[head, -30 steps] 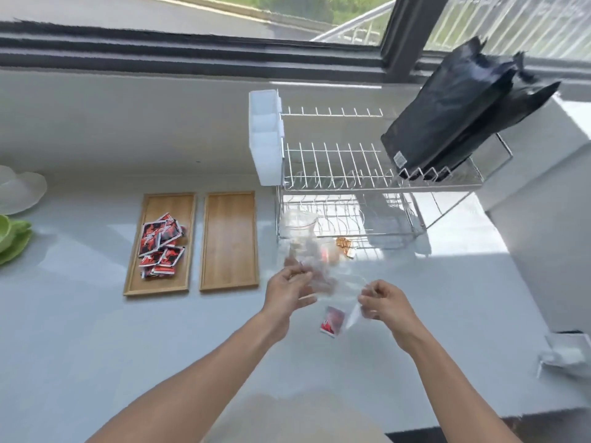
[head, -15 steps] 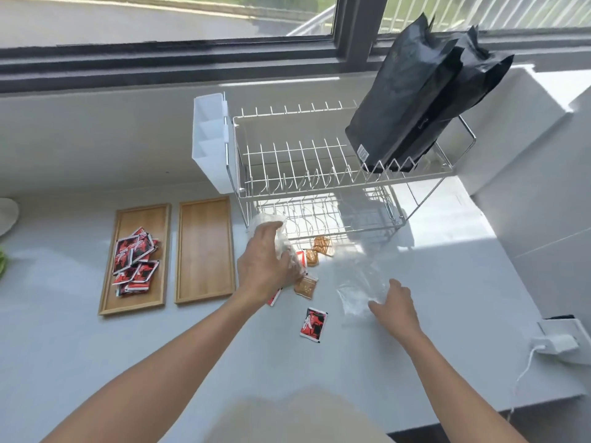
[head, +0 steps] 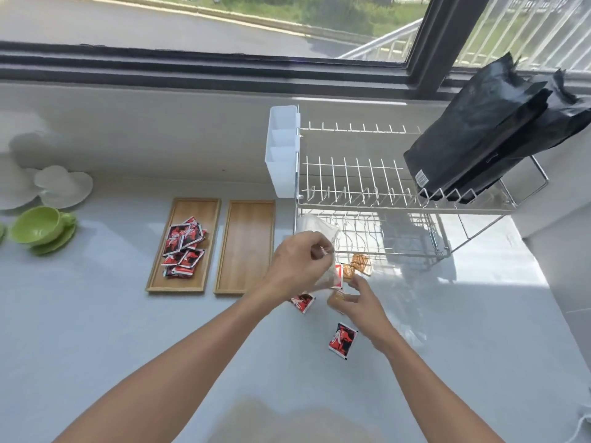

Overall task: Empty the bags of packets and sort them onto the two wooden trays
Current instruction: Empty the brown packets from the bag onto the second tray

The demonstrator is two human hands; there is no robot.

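Packets: left hand (head: 299, 265) grips clear bag (head: 315, 230); right hand (head: 359, 303) pinches brown packet (head: 336, 299); carry to bare tray (head: 246, 246); reds to other tray (head: 166, 276).

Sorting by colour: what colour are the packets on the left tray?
Red and black packets, clearest in the head view.

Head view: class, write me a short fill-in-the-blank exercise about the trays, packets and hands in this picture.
1. The red and black packets lie on the ____ wooden tray.
2. The right wooden tray holds ____ packets.
3. The left hand grips a clear plastic ____.
4. The black bags stand on the rack's ____ tier.

Missing words: left; no; bag; upper
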